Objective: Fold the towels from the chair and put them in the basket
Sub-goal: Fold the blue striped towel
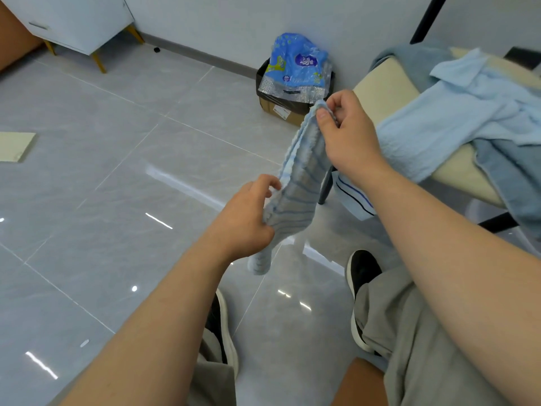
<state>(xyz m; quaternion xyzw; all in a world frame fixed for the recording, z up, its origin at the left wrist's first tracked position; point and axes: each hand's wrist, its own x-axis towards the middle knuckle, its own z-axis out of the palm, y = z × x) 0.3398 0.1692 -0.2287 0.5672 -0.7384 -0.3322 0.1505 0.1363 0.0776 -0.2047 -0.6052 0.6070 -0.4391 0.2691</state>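
Note:
A small grey towel with thin blue stripes (301, 183) hangs in the air above the floor, folded lengthwise. My right hand (348, 136) pinches its upper corner between thumb and fingers. My left hand (246, 218) grips its lower part, and the towel's tail dangles below that hand. To the right stands a cream-seated chair (380, 89). On it lie a light blue towel (439, 118) and darker blue-grey towels (509, 171). A white cloth with dark stripes (351, 194) hangs under the chair's edge. No basket is in view.
A cardboard box (281, 109) with a blue plastic package (298, 63) stands by the wall behind the towel. A white cabinet on gold legs (76, 22) is at the far left. Grey glossy tiles cover the floor. My shoes (363, 276) are below.

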